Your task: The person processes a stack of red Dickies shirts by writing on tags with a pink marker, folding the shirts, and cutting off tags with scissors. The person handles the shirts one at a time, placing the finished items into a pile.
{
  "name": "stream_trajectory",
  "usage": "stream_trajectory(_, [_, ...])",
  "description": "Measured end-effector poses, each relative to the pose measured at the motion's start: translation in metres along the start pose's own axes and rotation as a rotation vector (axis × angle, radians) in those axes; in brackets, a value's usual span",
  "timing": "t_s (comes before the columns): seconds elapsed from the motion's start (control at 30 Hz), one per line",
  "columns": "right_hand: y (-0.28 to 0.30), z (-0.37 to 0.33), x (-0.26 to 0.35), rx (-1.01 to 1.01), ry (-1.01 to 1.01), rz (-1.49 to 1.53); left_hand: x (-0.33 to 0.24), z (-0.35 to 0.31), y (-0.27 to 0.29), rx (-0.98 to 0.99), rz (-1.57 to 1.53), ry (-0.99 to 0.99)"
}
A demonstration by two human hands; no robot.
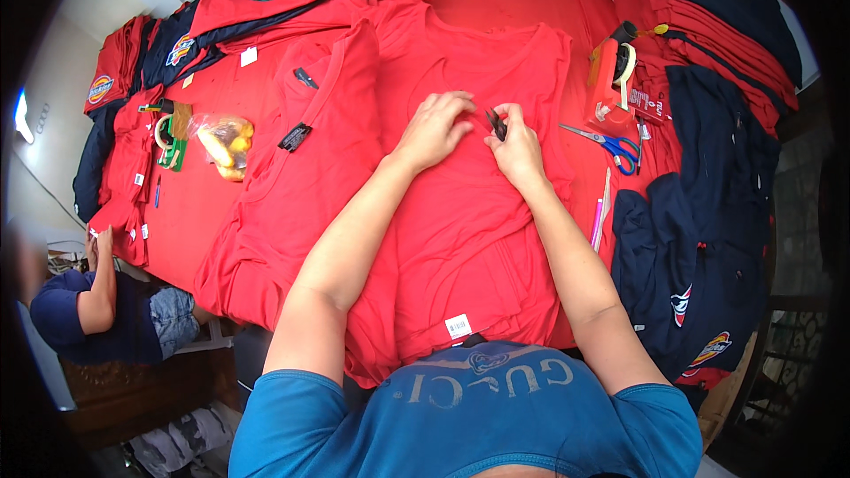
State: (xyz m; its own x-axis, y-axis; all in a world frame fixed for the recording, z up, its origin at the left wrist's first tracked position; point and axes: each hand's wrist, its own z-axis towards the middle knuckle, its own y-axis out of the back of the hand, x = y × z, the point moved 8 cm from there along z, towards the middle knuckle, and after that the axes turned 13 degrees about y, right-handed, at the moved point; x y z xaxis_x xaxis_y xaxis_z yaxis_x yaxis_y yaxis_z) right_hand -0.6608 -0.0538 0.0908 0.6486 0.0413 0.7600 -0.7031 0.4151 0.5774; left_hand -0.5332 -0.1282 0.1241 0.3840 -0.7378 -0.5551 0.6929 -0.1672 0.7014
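Observation:
A red shirt (pixel 460 204) lies spread in front of me, with its neckline toward the far side. Over its upper part hovers or rests my left hand (pixel 436 128); its fingers are loosely bent, the thumb stands apart from them, and nothing shows between. Just to the right, my right hand (pixel 516 142) is closed around small dark thread snips (pixel 497 125), whose pointed blades stick out toward the left hand. Whether either hand touches the cloth is hard to tell. Another red shirt (pixel 341 115) with a black neck label (pixel 295 137) lies to the left.
Blue-handled scissors (pixel 622 152) and a red tape dispenser (pixel 611 80) are on the right, beside navy shirts (pixel 686 212). On the left are a green tape dispenser (pixel 169 142) and a bag of yellow food (pixel 223 143). A person (pixel 115 305) handles red garments at the far left.

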Motion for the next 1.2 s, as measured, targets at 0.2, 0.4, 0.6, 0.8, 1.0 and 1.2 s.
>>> stream_trajectory(0.2, [0.008,-0.019,0.031,-0.117,0.257,-0.086,-0.026,-0.008,0.003,0.144,0.285,-0.116])
stream_trajectory(0.4, [-0.015,-0.042,0.037,0.147,0.121,0.079,-0.026,-0.047,0.012,0.303,0.489,-0.131])
stream_trajectory(0.6, [-0.025,-0.044,0.019,0.109,0.061,0.224,0.001,-0.046,0.03,0.331,0.137,0.179])
stream_trajectory(0.8, [-0.025,-0.05,0.027,0.146,-0.022,0.2,0.017,-0.044,0.032,0.38,0.055,0.485])
stream_trajectory(1.0, [-0.014,-0.035,0.045,0.2,-0.012,0.145,0.015,-0.047,0.029,0.309,0.164,0.368])
stream_trajectory(1.2, [0.01,-0.013,0.029,-0.019,0.023,0.154,0.001,-0.045,0.017,0.25,0.321,0.276])
